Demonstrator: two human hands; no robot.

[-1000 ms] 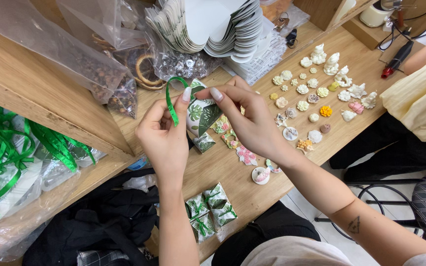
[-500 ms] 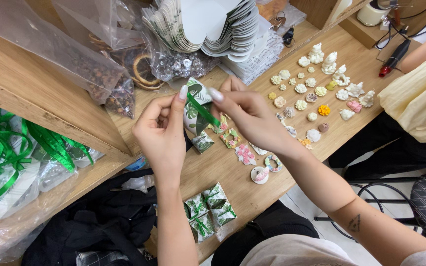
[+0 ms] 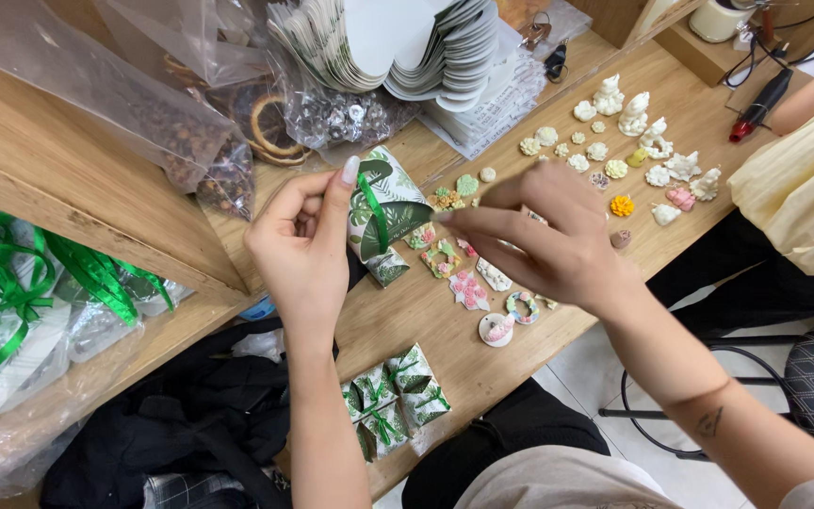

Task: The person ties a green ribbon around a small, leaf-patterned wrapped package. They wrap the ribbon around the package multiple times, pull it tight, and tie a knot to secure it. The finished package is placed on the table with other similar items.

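Ribbon, green and narrow, runs over a small leaf-printed gift box held up above the wooden table in the head view. The left hand pinches the ribbon against the box's upper edge with thumb and forefinger; the right hand closes its fingertips on the box's right corner. Just below lies another small box, and finished tied boxes sit near the table's front edge. Small pastel ornaments lie scattered beneath the right hand. If the left pinch loosens, I reckon the ribbon could slide off, and a dropped box might knock the ornaments underneath.
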